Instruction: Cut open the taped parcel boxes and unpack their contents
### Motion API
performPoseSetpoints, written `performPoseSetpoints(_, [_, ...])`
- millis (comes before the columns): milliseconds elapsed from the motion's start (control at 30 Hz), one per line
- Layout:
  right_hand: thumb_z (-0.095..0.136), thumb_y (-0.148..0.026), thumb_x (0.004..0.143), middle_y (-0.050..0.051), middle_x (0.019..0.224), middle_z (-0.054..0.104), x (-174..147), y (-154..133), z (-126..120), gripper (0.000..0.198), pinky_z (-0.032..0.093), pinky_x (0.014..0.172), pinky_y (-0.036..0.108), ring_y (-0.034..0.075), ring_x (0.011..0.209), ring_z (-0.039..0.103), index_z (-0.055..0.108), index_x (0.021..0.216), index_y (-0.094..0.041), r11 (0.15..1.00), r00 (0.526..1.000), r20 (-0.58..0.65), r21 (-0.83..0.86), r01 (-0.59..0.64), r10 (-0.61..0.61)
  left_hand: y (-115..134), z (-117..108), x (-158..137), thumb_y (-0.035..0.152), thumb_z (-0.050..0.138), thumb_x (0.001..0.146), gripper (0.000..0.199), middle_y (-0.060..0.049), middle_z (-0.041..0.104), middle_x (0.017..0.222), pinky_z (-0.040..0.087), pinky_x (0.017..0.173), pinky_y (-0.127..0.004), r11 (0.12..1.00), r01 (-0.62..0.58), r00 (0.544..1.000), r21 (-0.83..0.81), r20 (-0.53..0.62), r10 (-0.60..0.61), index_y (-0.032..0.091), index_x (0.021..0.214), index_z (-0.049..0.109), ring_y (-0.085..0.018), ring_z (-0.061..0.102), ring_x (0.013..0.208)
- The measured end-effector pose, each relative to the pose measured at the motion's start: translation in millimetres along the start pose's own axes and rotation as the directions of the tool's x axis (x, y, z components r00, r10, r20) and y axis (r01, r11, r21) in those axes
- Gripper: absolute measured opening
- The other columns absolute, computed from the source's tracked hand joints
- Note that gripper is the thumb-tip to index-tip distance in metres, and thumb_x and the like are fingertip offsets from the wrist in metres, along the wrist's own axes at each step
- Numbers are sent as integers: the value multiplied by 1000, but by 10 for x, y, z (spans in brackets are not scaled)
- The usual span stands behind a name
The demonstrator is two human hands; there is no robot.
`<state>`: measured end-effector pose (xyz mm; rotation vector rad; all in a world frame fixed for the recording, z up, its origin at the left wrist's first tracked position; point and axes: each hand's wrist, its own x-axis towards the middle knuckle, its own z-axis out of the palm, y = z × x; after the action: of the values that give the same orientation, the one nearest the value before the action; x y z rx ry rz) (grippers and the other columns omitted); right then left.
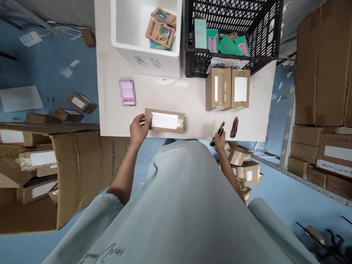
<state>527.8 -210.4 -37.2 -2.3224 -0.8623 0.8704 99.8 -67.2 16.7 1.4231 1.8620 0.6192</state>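
A long, narrow cardboard box (165, 120) with a white label lies near the front edge of the white table. My left hand (139, 129) grips its left end, fingers behind and thumb at the near corner. In my right hand (220, 141) is a yellow-and-black utility knife (220, 129), held closed in the fingers above the table's front edge. Whether its blade is out I cannot tell. Just right of it, a red-and-black utility knife (234, 127) lies on the tabletop.
Two taped boxes (227, 89) stand at the back right, before a black crate (233, 18) of green packs. A white foam bin (148, 60) holds small printed boxes. A phone-like item (127, 92) lies left. Large cartons (79, 176) of boxes flank the table.
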Motion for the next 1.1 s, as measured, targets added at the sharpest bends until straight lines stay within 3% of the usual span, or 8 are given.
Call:
performPoseSetpoints(133, [49, -68, 106, -1, 84, 70, -394, -370, 38, 45, 60, 65, 31, 18, 61, 68, 59, 115, -25, 997, 996, 78, 66, -41, 36, 6, 42, -86, 42, 73, 101, 46, -17, 77, 143, 69, 102, -42, 997, -28, 994, -68, 106, 36, 18, 140, 71, -26, 80, 113])
performPoseSetpoints(267, [46, -76, 109, 2, 93, 75, -597, -842, 2, 54, 58, 67, 29, 16, 64, 67, 64, 113, -26, 992, 979, 161, 30, 120, -123, 96, 165, -163, 26, 73, 97, 54, -13, 74, 146, 69, 102, -39, 987, -87, 962, -133, 244, 118, 21, 151, 69, -23, 79, 111])
performPoseSetpoints(400, [45, -80, 112, 6, 100, 81, -682, -1287, -147, 65, 62, 82, 35, 24, 82, 76, 70, 133, -24, 943, 929, 271, -146, 300, -253, 121, 249, -185, 25, 78, 96, 43, -10, 71, 141, 69, 101, -38, 965, -145, 925, -218, 315, 210, 24, 139, 78, -22, 78, 109])
performPoseSetpoints(533, [45, -75, 116, 12, 131, 84, -755, -1745, -199, 68, 60, 104, 43, 35, 115, 80, 68, 153, -24, 815, 814, 455, -271, 513, -361, 63, 293, -136, 25, 85, 92, 37, -6, 69, 131, 70, 99, -38, 956, -104, 914, -274, 352, 200, 26, 129, 82, -20, 76, 104])
performPoseSetpoints(633, [41, -69, 119, 12, 150, 79, -799, -2060, -65, 66, 58, 110, 43, 37, 134, 75, 67, 159, -25, 693, 718, 599, -346, 632, -356, 0, 314, -106, 23, 87, 91, 36, -6, 67, 128, 70, 99, -38, 947, -83, 899, -309, 388, 205, 27, 126, 83, -19, 74, 101])
performPoseSetpoints(800, [37, -56, 123, 12, 147, 79, -831, -2446, 272, 59, 55, 95, 37, 35, 125, 76, 58, 170, -26, 416, 596, 764, -471, 778, -249, -72, 338, -137, 26, 86, 91, 39, -7, 64, 133, 70, 100, -38, 938, -58, 881, -342, 425, 210, 25, 129, 81, -19, 73, 102])
performPoseSetpoints(933, [37, -51, 124, 15, 139, 79, -832, -2624, 404, 58, 49, 86, 36, 35, 116, 77, 55, 171, -24, 253, 553, 815, -506, 825, -173, -77, 341, -182, 22, 84, 90, 43, -7, 62, 134, 69, 103, -39, 931, -45, 878, -363, 430, 210, 25, 133, 82, -19, 73, 104])
performPoseSetpoints(1100, [36, -49, 124, 16, 137, 79, -811, -2679, 421, 56, 45, 83, 36, 36, 113, 76, 57, 169, -23, 199, 541, 829, -512, 836, -142, -61, 336, -187, 19, 85, 90, 44, -9, 62, 135, 68, 105, -41, 928, -42, 877, -371, 432, 212, 24, 133, 82, -19, 73, 103])
